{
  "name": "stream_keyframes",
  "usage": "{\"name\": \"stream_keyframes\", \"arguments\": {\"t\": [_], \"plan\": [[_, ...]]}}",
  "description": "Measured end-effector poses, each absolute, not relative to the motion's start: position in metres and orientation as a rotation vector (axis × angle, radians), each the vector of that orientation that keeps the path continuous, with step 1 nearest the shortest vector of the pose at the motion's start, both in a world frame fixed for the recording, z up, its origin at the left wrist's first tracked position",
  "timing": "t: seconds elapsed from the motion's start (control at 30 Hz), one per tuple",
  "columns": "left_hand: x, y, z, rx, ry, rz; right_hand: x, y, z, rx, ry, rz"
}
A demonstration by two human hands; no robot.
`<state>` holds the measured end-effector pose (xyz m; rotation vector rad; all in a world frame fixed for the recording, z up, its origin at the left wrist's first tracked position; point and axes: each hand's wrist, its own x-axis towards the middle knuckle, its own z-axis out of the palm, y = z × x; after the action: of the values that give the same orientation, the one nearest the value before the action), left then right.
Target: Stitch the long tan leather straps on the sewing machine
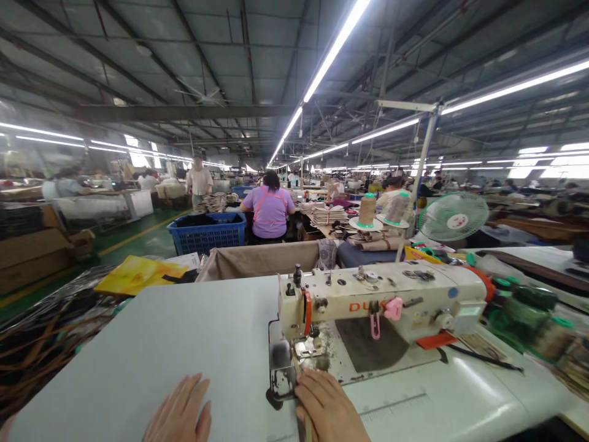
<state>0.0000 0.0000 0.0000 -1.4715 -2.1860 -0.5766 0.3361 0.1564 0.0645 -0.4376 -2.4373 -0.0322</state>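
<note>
A white sewing machine [381, 304] stands on the pale table. A narrow tan strip [297, 366] runs from its needle area toward the front edge. My right hand [329, 405] rests over this strip just in front of the presser foot [309, 348], with the strip between thumb and fingers. To the left, my left hand [179, 410] lies flat on the bare tabletop [197, 325], fingers stretched out and holding nothing. The strip's near end runs out of view at the bottom.
Thread cones [367, 212] and a green fan [453, 216] stand behind the machine. A fabric-lined bin [262, 261] adjoins the table's far edge. Dark and brown strips [41, 350] are heaped at left. A person in purple [269, 212] sits ahead beside a blue crate [207, 234].
</note>
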Motion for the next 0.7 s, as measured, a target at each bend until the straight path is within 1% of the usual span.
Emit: {"name": "stream_keyframes", "arguments": {"t": [0.23,0.4,0.7], "plan": [[0.004,-0.001,0.001,-1.464,-2.197,-0.615,0.336,0.155,0.068,-0.44,-2.45,-0.04],[0.015,-0.004,0.015,-1.478,-2.16,-0.609,0.336,0.148,0.076,-0.49,-2.463,-0.001],[0.031,-0.008,0.034,-1.478,-2.255,-0.599,0.336,0.148,0.075,-0.476,-2.515,-0.085]]}}
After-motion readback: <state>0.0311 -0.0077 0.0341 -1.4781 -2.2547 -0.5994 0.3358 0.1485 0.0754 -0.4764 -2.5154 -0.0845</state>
